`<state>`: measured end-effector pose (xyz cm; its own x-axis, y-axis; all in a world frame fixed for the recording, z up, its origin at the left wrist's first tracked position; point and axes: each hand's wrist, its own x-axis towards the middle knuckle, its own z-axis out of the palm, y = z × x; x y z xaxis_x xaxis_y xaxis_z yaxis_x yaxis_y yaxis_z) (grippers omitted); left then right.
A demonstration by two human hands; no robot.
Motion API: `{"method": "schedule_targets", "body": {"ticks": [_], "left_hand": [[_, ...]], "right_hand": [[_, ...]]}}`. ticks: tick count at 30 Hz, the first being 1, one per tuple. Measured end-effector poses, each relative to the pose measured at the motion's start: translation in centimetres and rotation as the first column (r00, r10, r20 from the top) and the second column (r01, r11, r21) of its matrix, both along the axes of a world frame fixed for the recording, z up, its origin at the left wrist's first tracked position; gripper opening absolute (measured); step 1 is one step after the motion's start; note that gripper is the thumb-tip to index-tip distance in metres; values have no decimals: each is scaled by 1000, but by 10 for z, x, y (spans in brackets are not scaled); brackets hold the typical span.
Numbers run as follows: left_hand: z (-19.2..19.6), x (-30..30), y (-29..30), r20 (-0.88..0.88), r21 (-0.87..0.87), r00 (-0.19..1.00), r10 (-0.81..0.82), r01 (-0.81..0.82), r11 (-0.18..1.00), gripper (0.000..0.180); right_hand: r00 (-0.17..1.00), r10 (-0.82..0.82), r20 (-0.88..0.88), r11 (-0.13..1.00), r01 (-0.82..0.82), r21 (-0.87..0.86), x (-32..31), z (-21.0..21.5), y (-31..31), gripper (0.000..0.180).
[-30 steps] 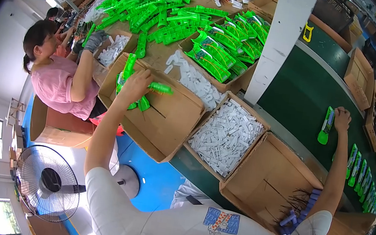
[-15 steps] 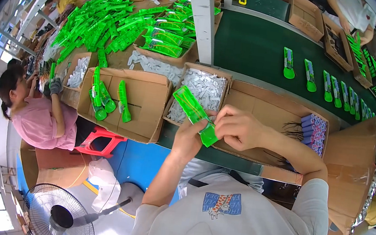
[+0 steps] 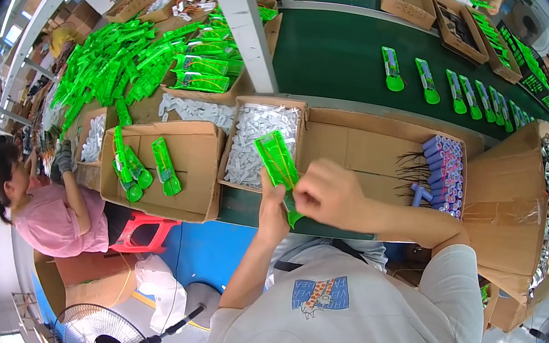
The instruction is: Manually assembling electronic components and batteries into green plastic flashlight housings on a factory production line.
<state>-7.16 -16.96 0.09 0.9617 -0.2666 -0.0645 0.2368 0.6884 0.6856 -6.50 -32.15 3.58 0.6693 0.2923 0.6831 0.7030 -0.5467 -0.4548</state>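
Observation:
A long bright green plastic housing (image 3: 275,154) with an orange-yellow wire along its inside is tilted in front of me. My left hand (image 3: 272,211) grips it from below, thumb along its lower part. Slightly blurred, my right hand (image 3: 332,194) has its fingers curled together at the housing's lower right edge; whatever they pinch is hidden. Behind the housing is a cardboard box of small white plastic parts (image 3: 251,135). Right of that, a wide carton (image 3: 355,137) holds purple cylindrical cells (image 3: 443,167) with dark wires. A carton (image 3: 203,162) to the left holds several green housings (image 3: 165,167).
A green conveyor belt (image 3: 331,54) carries a row of green pieces beyond a grey metal post (image 3: 236,17). Green housings are heaped (image 3: 113,56) at far left. A person in pink (image 3: 60,216) works at left, near a red stool (image 3: 145,232) and a fan (image 3: 107,333).
The whole view has shifted, with the cartons now further left. The green housing stands steeper. My right hand has curled tighter and sits lower along the housing, while my left keeps its grip.

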Motion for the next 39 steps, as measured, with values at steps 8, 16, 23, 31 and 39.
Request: {"method": "schedule_targets", "body": {"ticks": [8, 16, 23, 31, 39], "left_hand": [[4, -11, -3, 83, 252, 969, -232, 205, 946, 29], [0, -33, -17, -21, 225, 901, -433, 426, 876, 38], [-3, -32, -37, 13, 257, 913, -407, 390, 884, 47], [-2, -28, -42, 165, 442, 955, -246, 151, 884, 55], [-3, -22, -16, 90, 420, 988, -123, 74, 904, 64]], "right_hand": [[924, -90, -372, 553, -265, -790, -15, -20, -164, 18], [999, -27, -25, 658, -1, -753, -18, -11, -171, 19], [994, 44, 100, 964, -16, -264, -20, 23, -67, 30], [540, 102, -836, 988, 42, 147, 11, 22, -48, 41], [912, -49, -408, 998, 56, 6, 33, -8, 7, 35]]}}
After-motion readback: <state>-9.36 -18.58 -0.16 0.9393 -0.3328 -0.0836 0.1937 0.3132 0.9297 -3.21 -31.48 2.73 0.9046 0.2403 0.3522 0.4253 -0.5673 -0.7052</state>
